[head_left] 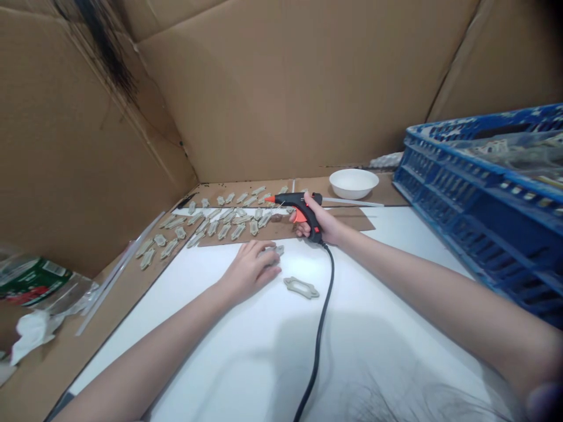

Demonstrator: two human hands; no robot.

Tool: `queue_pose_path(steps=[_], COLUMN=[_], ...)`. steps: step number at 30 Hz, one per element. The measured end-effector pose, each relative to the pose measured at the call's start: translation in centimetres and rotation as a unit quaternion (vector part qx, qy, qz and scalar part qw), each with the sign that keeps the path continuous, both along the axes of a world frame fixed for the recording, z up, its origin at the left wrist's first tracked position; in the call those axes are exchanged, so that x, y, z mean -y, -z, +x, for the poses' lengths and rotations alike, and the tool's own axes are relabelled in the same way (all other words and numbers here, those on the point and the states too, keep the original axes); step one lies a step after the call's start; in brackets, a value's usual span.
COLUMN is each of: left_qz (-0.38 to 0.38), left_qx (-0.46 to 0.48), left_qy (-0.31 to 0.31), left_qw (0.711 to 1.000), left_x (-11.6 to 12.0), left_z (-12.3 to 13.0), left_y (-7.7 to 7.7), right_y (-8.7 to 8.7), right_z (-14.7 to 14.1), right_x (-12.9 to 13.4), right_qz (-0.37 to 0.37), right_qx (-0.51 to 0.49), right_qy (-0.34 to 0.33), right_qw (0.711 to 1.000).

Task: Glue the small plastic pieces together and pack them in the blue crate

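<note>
A black and orange hot glue gun (311, 220) is gripped in my right hand (326, 221), its orange nozzle pointing left above the brown cardboard strip. My left hand (254, 266) rests low over the white table, its fingers closed around a small grey piece (280, 250) that is mostly hidden by them. Just right of those fingers, an oblong grey-beige frame (301, 288) with a central opening lies flat on the white surface. Many similar small frames (238, 232) are spread over the cardboard strip (358, 220) beyond both hands.
The glue gun's black cord (322, 319) runs toward me across the white table (211, 346). A white bowl (354, 183) and a clear glue stick (356, 203) are at the back. On the right stands a blue crate (466, 205); at left lies a plastic bag (48, 287). Cardboard walls enclose the table.
</note>
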State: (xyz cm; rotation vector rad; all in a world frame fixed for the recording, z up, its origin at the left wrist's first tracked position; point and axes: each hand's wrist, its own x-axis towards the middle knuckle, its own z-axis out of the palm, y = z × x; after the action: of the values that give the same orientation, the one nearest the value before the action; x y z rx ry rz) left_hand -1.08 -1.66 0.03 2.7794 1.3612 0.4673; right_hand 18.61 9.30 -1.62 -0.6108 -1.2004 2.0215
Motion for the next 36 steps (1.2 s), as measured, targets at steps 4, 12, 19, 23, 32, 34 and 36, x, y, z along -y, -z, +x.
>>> queue_pose_path(steps=[4, 12, 19, 23, 32, 34, 36], left_qz=[-0.009, -0.077, -0.252, -0.305, -0.243, -0.238, -0.237], left_qx=[0.037, 0.182, 0.555, 0.611, 0.586, 0.573, 0.563], left_qy=[-0.063, -0.091, -0.192, -0.189, -0.178, -0.183, -0.191], left_qw=[0.997, 0.976, 0.769, 0.705, 0.752, 0.763, 0.768], left_x=[-0.2, -0.4, -1.6, -1.3, -0.4, -0.4, -0.4], left_z=[-0.4, -0.8, -2.0, -1.6, -0.9, -1.0, -1.0], left_y=[0.7, 1.2, 1.0, 0.6, 0.7, 0.7, 0.7], right_y=[-0.2, -0.3, -0.6, -0.3, 0.4, 0.5, 0.5], right_z=[-0.3, -0.5, -0.4, -0.2, -0.4, -0.5, -0.5], right_x=[0.7, 2.2, 3.0, 3.4, 3.3, 3.2, 3.2], right_qz=[0.037, 0.188, 0.306, 0.495, 0.764, 0.762, 0.759], right_qx=[0.046, 0.193, 0.288, 0.321, 0.302, 0.308, 0.305], right_qy=[0.029, 0.126, 0.230, 0.236, 0.141, 0.143, 0.147], right_qw=[0.998, 0.955, 0.878, 0.772, 0.552, 0.551, 0.556])
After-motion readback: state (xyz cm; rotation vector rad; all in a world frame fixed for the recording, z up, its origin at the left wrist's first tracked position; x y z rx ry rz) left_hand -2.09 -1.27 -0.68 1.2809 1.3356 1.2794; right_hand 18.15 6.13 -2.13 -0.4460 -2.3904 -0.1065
